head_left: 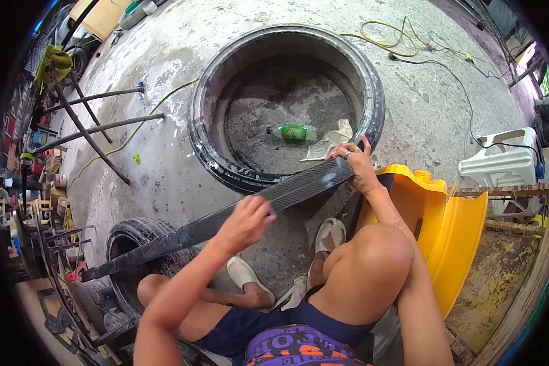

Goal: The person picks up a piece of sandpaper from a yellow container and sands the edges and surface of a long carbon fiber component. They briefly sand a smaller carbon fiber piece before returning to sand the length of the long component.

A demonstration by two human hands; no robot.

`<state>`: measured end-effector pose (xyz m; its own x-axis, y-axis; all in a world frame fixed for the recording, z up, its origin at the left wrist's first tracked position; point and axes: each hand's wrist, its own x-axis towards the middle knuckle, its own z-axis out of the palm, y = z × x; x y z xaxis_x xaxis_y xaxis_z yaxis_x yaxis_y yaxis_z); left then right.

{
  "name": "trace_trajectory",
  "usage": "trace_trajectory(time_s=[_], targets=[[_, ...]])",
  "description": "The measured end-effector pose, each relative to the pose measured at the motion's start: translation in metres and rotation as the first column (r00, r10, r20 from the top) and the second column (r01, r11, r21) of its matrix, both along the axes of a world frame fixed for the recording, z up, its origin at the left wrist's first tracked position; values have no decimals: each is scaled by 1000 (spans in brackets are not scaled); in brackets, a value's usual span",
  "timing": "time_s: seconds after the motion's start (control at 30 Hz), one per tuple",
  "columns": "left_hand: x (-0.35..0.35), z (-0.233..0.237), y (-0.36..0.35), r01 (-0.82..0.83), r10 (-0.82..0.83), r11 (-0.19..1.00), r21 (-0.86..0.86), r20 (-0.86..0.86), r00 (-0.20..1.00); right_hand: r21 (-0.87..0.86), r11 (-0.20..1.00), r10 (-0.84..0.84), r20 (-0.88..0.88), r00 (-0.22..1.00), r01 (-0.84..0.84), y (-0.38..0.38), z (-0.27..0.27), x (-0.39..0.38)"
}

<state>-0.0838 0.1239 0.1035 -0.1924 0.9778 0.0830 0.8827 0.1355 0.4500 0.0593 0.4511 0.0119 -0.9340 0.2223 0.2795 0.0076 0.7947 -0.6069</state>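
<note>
A long, dark strip with a carbon-fibre-like weave (189, 235) slants across in front of my knees. Its near-right end rests by the rim of a large tyre (202, 143) lying flat, and its far-left end reaches over a smaller tyre (146, 230). My right hand (355, 163) grips the right end, ring finger showing a ring and one finger raised. My left hand (245, 224) is closed at the strip's middle, fingers curled down; what they hold, if anything, is hidden. A pale patch marks the strip near my right hand.
Inside the large tyre lie a green-labelled bottle (296, 132) and a whitish rag (332, 141). A yellow curved panel (448, 244) stands at my right, near a white plastic stool (500, 161). Dark metal legs (97, 125) stand left; a yellow hose (378, 44) crosses the floor.
</note>
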Motion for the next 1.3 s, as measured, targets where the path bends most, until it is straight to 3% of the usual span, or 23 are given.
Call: trace_trajectory(time_s=[0.1,0.23,0.3,0.4,0.43,0.5,0.63,0.73,0.8,0.9,0.97,1.1,1.2,1.3], targets=[[1,0,5,21,-20,999,42,-21,1000,-10,1000,-10,12,1000,10,-3,3,2],[26,-1,89,75,-76,992,98,8,997,10,1000,-22,12,1000,22,-3,10,0],[21,2,72,61,-62,997,56,12,998,26,999,-20,17,1000,19,-2,8,0],[-3,-5,-14,2,-1,997,71,-18,1000,-20,1000,-19,9,1000,19,2,0,0],[-8,0,-35,-39,39,999,4,-21,999,-9,1000,-15,-9,1000,15,1,2,0],[-7,0,-30,-17,18,1000,9,-38,999,0,1000,-4,-22,1000,4,-3,4,2],[20,-7,74,52,-58,992,119,41,997,2,1000,-29,-24,999,29,-6,10,0],[15,-6,58,56,-60,994,91,51,997,62,998,-17,41,999,15,-2,11,-1],[1,-6,-1,-31,28,987,156,21,999,84,996,-21,53,998,16,1,6,-2],[-10,0,-38,-58,57,994,-88,-10,998,70,997,-45,60,997,41,-1,5,1],[4,-3,13,-32,30,990,135,11,999,9,999,-45,25,999,44,-4,10,-2],[46,-9,141,8,-22,967,253,51,998,19,998,-52,29,998,51,-9,19,0],[36,-13,109,6,-19,979,202,65,998,6,998,-65,60,996,65,-10,15,0],[17,-5,24,-52,48,991,121,40,998,-19,997,-71,60,996,73,-5,13,0]])
